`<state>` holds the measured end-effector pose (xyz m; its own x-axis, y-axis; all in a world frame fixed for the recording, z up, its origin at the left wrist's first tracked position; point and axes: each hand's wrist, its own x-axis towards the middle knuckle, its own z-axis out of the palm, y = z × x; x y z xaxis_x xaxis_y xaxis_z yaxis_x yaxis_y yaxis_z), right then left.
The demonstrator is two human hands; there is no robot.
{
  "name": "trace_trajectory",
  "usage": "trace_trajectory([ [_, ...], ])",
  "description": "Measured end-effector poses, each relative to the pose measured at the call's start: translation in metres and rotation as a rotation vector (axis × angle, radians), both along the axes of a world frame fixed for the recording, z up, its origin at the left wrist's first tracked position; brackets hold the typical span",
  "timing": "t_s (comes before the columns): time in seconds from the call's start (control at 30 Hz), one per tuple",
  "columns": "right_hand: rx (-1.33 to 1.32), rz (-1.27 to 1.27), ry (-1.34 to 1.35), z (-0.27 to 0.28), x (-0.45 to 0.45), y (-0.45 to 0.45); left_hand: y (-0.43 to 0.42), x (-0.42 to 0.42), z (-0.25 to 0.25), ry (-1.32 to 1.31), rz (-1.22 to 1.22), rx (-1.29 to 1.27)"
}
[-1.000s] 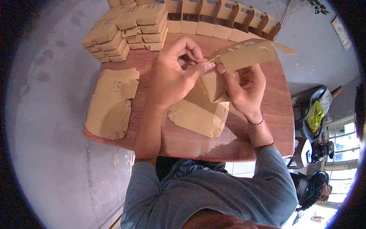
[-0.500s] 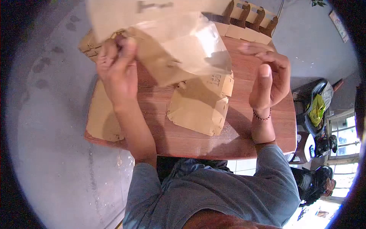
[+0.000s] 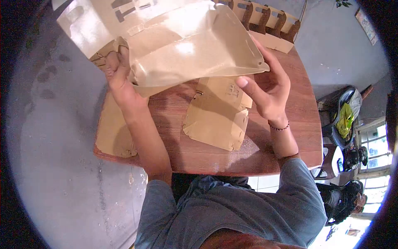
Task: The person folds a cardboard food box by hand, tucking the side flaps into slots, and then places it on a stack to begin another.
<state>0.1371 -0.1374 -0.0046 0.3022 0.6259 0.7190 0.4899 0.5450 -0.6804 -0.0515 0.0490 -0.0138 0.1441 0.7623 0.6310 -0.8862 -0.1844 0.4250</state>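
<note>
A partly folded brown cardboard box with a glossy inside is raised, tilted, above the table. Its tall flap with cut-out slots and dark print leans toward the upper left. My left hand grips the box's left corner, thumb against the cardboard. At the right end, my right hand is spread, its fingers along the outer side of the wall and its thumb apart below the rim. Whether those fingers touch the wall is hard to tell. Beneath lies a flat printed cardboard blank with notched edges.
More flat cardboard lies at the left edge of the wooden table. Several folded boxes with handle slots stand in a row at the back right. A white plastic chair is beyond the right edge.
The box has turned and come down, so its inside now faces me more. My right hand has moved left to the box's right end. My left hand keeps its grip.
</note>
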Motion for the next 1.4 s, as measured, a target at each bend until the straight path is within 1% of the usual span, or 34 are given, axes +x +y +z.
trace_trajectory([
  [0.03, 0.0, 0.0, -0.001, -0.002, -0.001, 0.0, -0.004, 0.004, 0.004, 0.02, 0.03, -0.083],
  [0.07, 0.063, -0.024, 0.025, -0.006, -0.003, 0.001, -0.006, 0.006, 0.006, 0.037, 0.06, -0.165],
  [0.1, 0.125, -0.047, 0.052, -0.008, -0.005, 0.001, -0.004, 0.006, 0.003, 0.035, 0.062, -0.165],
  [0.13, 0.125, -0.044, 0.05, -0.007, -0.007, -0.003, 0.0, 0.007, -0.002, 0.021, -0.035, -0.128],
  [0.17, 0.05, -0.097, 0.047, -0.005, -0.007, -0.008, 0.002, 0.008, -0.005, 0.009, -0.133, -0.09],
  [0.2, -0.025, -0.15, 0.043, -0.003, -0.007, -0.012, 0.0, 0.011, -0.004, 0.008, -0.131, -0.091],
  [0.27, -0.045, -0.186, 0.103, -0.004, -0.004, -0.015, -0.006, 0.019, -0.002, 0.071, -0.048, -0.247],
  [0.3, -0.065, -0.223, 0.164, -0.004, -0.004, -0.015, -0.002, 0.02, -0.006, 0.069, -0.047, -0.248],
  [0.33, -0.066, -0.222, 0.163, -0.004, -0.004, -0.013, 0.004, 0.022, -0.013, 0.045, -0.153, -0.165],
  [0.37, 0.069, -0.204, 0.254, -0.004, -0.004, -0.009, 0.008, 0.023, -0.018, 0.022, -0.259, -0.081],
  [0.4, 0.204, -0.185, 0.345, -0.005, -0.003, -0.006, 0.007, 0.025, -0.016, 0.022, -0.259, -0.082],
  [0.47, 0.217, -0.202, 0.307, -0.009, 0.006, -0.005, 0.002, 0.031, -0.013, 0.213, -0.217, -0.218],
  [0.5, 0.352, -0.235, 0.27, -0.005, 0.005, -0.001, -0.013, 0.036, 0.003, 0.475, -0.065, -0.233],
  [0.53, 0.488, -0.268, 0.233, -0.002, 0.006, 0.002, -0.014, 0.037, 0.002, 0.475, -0.068, -0.232],
  [0.57, 0.487, -0.354, 0.07, -0.004, 0.018, 0.001, -0.014, 0.038, 0.0, 0.791, 0.022, -0.081],
  [0.6, 0.487, -0.355, 0.068, -0.002, 0.026, 0.001, -0.015, 0.038, 0.0, 1.1, 0.115, 0.079],
  [0.63, 0.496, -0.409, -0.064, 0.001, 0.033, 0.001, -0.008, 0.035, 0.001, 1.414, 0.157, 0.301],
  [0.67, 0.503, -0.462, -0.198, 0.003, 0.04, 0.001, -0.005, 0.033, -0.003, 1.41, 0.156, 0.3],
  [0.7, 0.503, -0.527, -0.315, 0.006, 0.045, 0.001, -0.007, 0.032, -0.003, 1.595, 0.075, 0.346],
  [0.73, 0.502, -0.528, -0.318, 0.009, 0.046, 0.0, -0.009, 0.033, -0.002, 1.778, -0.011, 0.394],
  [0.77, 0.503, -0.6, -0.462, 0.011, 0.046, -0.001, -0.015, 0.03, -0.001, 1.846, -0.018, 0.415],
  [0.8, 0.502, -0.67, -0.606, 0.012, 0.047, -0.002, -0.018, 0.029, -0.001, 1.844, -0.022, 0.417],
  [0.83, 0.499, -0.692, -0.693, 0.012, 0.05, -0.002, -0.02, 0.028, -0.001, 1.607, 0.001, 0.349],
  [0.87, 0.498, -0.694, -0.695, 0.012, 0.047, -0.003, -0.023, 0.028, 0.0, 1.37, 0.022, 0.282],
  [0.9, 0.459, -0.671, -0.769, 0.011, 0.04, -0.005, -0.029, 0.028, 0.005, 1.369, 0.019, 0.284],
  [0.93, 0.42, -0.647, -0.842, 0.011, 0.033, -0.005, -0.038, 0.03, 0.013, 1.182, 0.092, 0.209],
  [0.97, 0.419, -0.651, -0.844, 0.008, 0.027, -0.004, -0.045, 0.032, 0.017, 0.993, 0.162, 0.134],
  [1.0, 0.399, -0.603, -0.855, 0.003, 0.021, -0.001, -0.05, 0.036, 0.016, 0.992, 0.16, 0.134],
  [1.07, 0.378, -0.553, -0.866, -0.001, 0.017, -0.001, -0.055, 0.039, 0.015, 0.711, -0.119, 0.109],
  [1.1, 0.35, -0.522, -0.948, -0.001, 0.017, -0.001, -0.055, 0.039, 0.014, 0.71, -0.118, 0.107],
  [1.13, 0.323, -0.489, -1.032, -0.001, 0.017, -0.001, -0.055, 0.039, 0.014, 0.679, -0.221, 0.101],
  [1.17, 0.324, -0.457, -1.03, -0.004, 0.02, 0.0, -0.055, 0.039, 0.013, 0.645, -0.324, 0.096],
  [1.27, 0.332, -0.433, -1.052, -0.003, 0.02, 0.003, -0.055, 0.042, 0.011, 0.712, -0.263, 0.145],
  [1.4, 0.359, -0.404, -1.022, 0.0, 0.016, 0.007, -0.059, 0.041, 0.012, 0.67, -0.306, 0.099],
])
